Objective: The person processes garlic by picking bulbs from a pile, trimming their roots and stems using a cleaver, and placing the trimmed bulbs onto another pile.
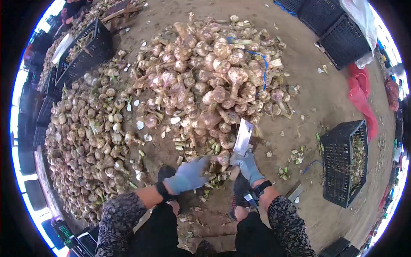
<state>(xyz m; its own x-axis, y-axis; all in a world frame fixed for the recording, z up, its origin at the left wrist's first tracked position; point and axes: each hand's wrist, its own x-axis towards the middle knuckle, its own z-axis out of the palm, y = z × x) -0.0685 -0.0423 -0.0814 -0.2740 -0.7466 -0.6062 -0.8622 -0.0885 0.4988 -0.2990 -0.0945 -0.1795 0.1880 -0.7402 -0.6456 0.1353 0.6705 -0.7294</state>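
Observation:
My right hand [247, 166], in a pale blue-grey glove, grips a knife with a broad rectangular blade [243, 136] that points up toward the garlic pile. My left hand [187, 174], gloved the same way, is smeared by motion just left of it, so I cannot see whether its fingers hold anything. Between the two hands is a garlic bulb [222, 157]. Ahead rises a large heap of garlic bulbs with stems [220, 66]. Cut green stem pieces [180, 144] lie on the ground near my left hand.
To the left spreads a pile of trimmed garlic bulbs [90, 141], with a black crate [87, 53] behind it. On the right stand another black crate [342, 162] holding scraps and a red mesh sack [359, 92]. A blue strap [266, 70] lies over the heap.

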